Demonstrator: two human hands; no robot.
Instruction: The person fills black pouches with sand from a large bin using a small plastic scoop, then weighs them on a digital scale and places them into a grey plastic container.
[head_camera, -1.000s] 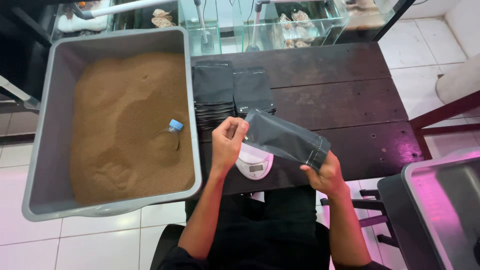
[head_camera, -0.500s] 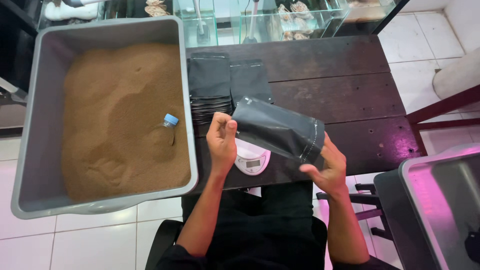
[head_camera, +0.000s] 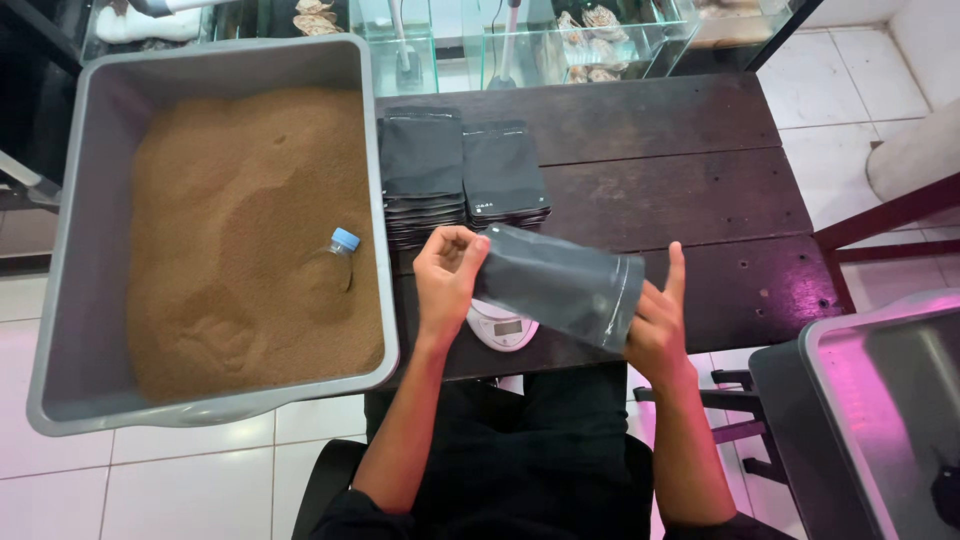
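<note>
— Hands? 
— Left hand (head_camera: 446, 272) pinching one end of pouch (head_camera: 556, 282), right hand (head_camera: 655, 325) cupping the other, fingers half open.
— Pouch? 
— Dark grey, flat, clear strip at right end; held just above scale (head_camera: 500, 324), hiding most of it.

We have one view only, from a camera worn on the head, so nothing is shared with a second view. We look steeply down, almost straight from above, over our own lap and forearms. The hands sit close, low in the middle of the frame. The dark table (head_camera: 650, 140) runs away from us toward the top edge, the grey bin (head_camera: 70, 250) fills our left side, and white floor tiles show at both sides.
</note>
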